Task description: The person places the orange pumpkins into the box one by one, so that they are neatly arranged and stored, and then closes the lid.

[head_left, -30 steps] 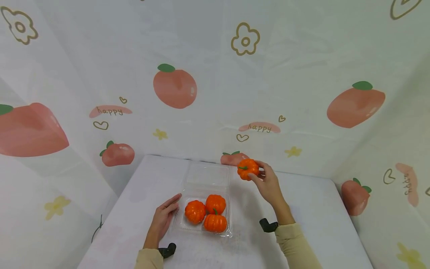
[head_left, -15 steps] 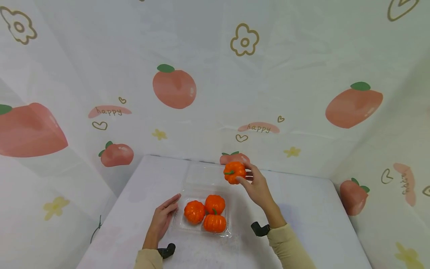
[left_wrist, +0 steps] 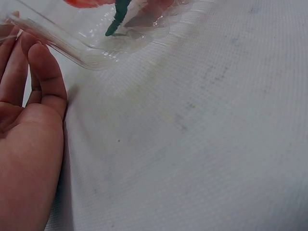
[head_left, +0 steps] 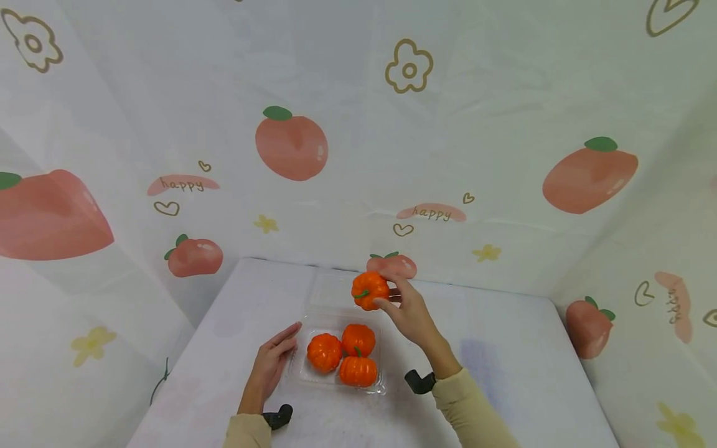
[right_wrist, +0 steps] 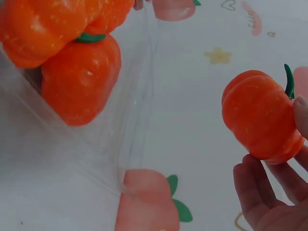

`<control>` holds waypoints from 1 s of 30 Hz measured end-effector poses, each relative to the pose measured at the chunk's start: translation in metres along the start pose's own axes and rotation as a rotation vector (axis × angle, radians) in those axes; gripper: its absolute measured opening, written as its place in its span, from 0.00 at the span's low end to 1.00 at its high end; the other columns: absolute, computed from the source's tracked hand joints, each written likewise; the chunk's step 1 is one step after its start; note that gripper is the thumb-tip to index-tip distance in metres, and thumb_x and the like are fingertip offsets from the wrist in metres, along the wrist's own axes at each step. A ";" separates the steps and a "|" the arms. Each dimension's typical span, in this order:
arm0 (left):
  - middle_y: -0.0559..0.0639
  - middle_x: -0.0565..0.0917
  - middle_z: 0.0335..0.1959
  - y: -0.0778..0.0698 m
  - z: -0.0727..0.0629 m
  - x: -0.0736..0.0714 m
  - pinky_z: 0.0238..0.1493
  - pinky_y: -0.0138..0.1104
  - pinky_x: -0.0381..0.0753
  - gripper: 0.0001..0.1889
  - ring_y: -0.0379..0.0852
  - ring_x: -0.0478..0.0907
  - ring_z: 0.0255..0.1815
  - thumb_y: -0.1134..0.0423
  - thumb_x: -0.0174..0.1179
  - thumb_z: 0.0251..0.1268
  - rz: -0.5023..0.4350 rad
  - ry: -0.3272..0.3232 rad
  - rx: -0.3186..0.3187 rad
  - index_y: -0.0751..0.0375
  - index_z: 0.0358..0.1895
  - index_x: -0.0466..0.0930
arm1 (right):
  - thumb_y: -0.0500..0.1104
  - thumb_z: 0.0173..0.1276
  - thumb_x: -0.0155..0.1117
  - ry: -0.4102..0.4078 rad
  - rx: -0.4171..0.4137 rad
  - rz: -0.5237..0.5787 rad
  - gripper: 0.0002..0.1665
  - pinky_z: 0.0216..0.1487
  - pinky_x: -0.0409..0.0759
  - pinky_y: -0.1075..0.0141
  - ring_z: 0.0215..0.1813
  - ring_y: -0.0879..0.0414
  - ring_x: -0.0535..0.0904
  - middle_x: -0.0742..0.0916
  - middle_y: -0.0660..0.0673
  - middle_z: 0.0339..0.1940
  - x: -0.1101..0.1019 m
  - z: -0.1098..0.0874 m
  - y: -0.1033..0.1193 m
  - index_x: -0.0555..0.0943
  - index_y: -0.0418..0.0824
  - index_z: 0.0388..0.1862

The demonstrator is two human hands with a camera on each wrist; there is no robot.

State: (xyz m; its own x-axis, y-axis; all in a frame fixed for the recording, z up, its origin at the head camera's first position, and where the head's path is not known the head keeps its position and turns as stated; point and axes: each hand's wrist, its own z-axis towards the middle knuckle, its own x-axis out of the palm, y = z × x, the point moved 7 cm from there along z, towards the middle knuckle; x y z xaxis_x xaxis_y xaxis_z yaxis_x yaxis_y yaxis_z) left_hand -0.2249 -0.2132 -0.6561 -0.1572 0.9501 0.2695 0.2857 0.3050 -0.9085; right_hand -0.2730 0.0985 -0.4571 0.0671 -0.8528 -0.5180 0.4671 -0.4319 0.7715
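Note:
In the head view, my right hand grips a small orange pumpkin with a green stem, raised over the back part of a clear plastic clamshell box. Thumb and fingers hold the pumpkin from one side in the right wrist view. The box's lid is folded back, away from me. Three more orange pumpkins lie in the box's base. My left hand is at the left side of the box, its fingers extended along the wall; the left wrist view shows fingertips beside the plastic edge.
A white cloth-covered table lies under the box. Patterned white fabric rises behind it and at both sides. A dark cord hangs near the table's left edge. Each wrist carries a black camera mount.
My right hand has moved left and slightly down with the pumpkin, from right of the lid to over it. The left hand, box and the pumpkins inside stay in place.

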 end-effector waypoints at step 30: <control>0.34 0.84 0.60 0.002 0.002 -0.001 0.58 0.20 0.78 0.29 0.21 0.77 0.59 0.60 0.63 0.70 0.009 0.006 0.023 0.65 0.73 0.71 | 0.45 0.67 0.72 0.304 0.059 -0.052 0.29 0.60 0.83 0.52 0.56 0.52 0.82 0.86 0.47 0.58 0.085 -0.007 0.010 0.77 0.44 0.65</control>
State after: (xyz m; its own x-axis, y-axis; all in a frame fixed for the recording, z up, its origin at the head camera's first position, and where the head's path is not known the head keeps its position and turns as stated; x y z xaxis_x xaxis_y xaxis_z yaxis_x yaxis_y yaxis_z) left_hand -0.2267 -0.2136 -0.6585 -0.1492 0.9532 0.2629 0.2653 0.2947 -0.9180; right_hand -0.2564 0.0240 -0.4954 0.3087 -0.7061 -0.6373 0.4255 -0.4967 0.7564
